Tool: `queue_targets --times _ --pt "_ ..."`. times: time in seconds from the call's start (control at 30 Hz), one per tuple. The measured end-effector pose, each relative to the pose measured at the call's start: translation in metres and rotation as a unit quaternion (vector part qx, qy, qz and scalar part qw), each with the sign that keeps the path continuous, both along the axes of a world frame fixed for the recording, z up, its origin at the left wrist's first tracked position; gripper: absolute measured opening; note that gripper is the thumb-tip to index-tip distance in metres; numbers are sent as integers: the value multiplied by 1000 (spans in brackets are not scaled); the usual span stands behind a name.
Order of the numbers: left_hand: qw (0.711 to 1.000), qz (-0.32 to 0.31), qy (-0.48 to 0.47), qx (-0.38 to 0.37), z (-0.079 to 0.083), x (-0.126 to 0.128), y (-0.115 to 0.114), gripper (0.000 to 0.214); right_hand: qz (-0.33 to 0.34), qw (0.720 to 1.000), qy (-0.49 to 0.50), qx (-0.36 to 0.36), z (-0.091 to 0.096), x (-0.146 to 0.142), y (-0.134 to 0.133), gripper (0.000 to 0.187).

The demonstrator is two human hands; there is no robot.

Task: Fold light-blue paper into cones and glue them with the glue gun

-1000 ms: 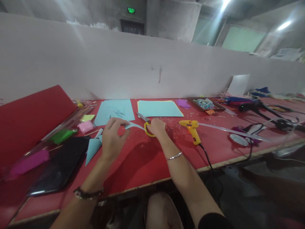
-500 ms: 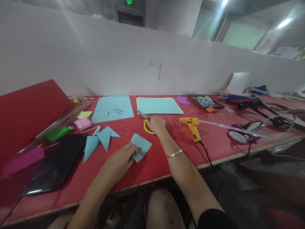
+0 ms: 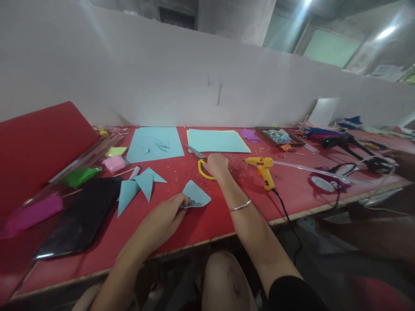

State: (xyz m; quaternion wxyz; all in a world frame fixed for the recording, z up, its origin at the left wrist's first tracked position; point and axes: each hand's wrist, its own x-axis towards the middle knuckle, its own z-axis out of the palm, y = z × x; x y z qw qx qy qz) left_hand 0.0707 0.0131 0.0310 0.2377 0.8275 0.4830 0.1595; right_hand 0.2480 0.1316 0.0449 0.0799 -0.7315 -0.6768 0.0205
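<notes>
My left hand (image 3: pixel 173 209) pinches the near-left edge of a small light-blue piece of paper (image 3: pixel 197 194), which is tilted up off the red table. Farther forward, my right hand (image 3: pixel 216 165) is closed on the yellow-handled scissors (image 3: pixel 207 172); their blades point away to the left, toward the blue sheets. Several folded blue paper points (image 3: pixel 144 183) lie left of my left hand. To the right of my right hand rests a yellow glue gun (image 3: pixel 264 168) with a clear glue stick in its back.
Blue sheets (image 3: pixel 155 149) and a paper stack (image 3: pixel 218 141) lie along the wall. At left are a black phone-like slab (image 3: pixel 81 216) and bagged coloured clay (image 3: pixel 81 176). A tray of scraps (image 3: pixel 293 140) and a black stand (image 3: pixel 346 147) are at right.
My left hand has lifted and tilted the small blue paper, which lay flatter before. My right hand remains at the scissors. The whole view has shifted slightly.
</notes>
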Motion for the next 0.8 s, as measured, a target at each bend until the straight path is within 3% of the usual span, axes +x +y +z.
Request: queue_targets --times 0.17,0.2,0.27,0.37,0.5,0.63,0.8 --pt "1000 13 10 -5 2 0 -1 16 16 1000 0 6 30 13 -26 22" --pt "1000 14 11 -9 1 -1 -1 16 38 999 11 7 36 18 -35 19" --pt "1000 18 11 -17 1 -2 -2 16 148 983 105 9 40 27 -57 16" --pt "999 29 21 -29 3 -2 -3 15 257 946 198 12 26 35 -88 20" --pt "998 44 29 -44 7 -1 -6 17 355 887 296 -1 -11 31 -111 30" --pt "999 39 14 -27 9 -2 -7 19 284 892 345 62 -31 21 -118 15" --pt "1000 24 2 -10 4 -5 -5 18 228 894 374 89 -33 17 -120 7"
